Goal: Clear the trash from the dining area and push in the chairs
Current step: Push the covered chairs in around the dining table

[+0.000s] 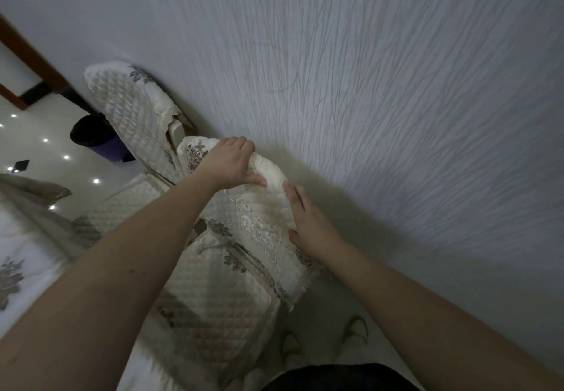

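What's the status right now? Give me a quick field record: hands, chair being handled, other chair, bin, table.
left hand: grips the top of the near chair's backrest
right hand: holds the same backrest top, lower side
near chair: quilted cream cover, close to the wall
second chair: same cover, farther along the wall
bin: dark, on the floor beyond the second chair
table: edge with cloth at left

Dim, flat indoor light with a grey-blue cast; soft shadow of the hands falls on the wall point(396, 100) just right of the chair point(244, 232). Small ceiling-light reflections glare off the glossy floor point(45, 134) at left. Strong wide-angle bend at edges, forearms stretched, slightly soft overall
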The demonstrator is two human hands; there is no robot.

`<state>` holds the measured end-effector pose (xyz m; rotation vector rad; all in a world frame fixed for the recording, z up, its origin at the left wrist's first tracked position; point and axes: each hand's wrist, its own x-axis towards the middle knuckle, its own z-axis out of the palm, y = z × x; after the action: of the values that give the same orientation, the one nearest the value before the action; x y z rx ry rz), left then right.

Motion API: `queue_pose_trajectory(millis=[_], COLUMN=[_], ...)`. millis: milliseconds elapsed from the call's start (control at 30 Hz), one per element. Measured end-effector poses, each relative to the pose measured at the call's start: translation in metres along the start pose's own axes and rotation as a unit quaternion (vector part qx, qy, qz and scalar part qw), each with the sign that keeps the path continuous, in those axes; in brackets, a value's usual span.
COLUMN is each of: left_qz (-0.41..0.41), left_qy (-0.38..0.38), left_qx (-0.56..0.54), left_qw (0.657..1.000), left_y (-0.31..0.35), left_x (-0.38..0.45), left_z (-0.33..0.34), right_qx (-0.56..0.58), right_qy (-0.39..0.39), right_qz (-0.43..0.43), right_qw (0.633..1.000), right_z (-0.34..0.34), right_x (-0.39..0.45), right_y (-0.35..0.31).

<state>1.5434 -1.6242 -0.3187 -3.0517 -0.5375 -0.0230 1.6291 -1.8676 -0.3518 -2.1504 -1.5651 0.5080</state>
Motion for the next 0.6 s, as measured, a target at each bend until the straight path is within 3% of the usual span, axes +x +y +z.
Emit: queue_pose_trajectory(millis=[600], left_qz=[-0.072], left_qy=[-0.006], left_qx=[-0.016], left_qw=[0.997], left_y=[-0.055], left_x=[-0.063], left_z=[0.007], right_qx=[-0.03], right_qy=[-0.018], right_qz=[-0.042], right_qw=[0.999], right_z=[0.037], right_x=[0.029], right_y=[-0.049])
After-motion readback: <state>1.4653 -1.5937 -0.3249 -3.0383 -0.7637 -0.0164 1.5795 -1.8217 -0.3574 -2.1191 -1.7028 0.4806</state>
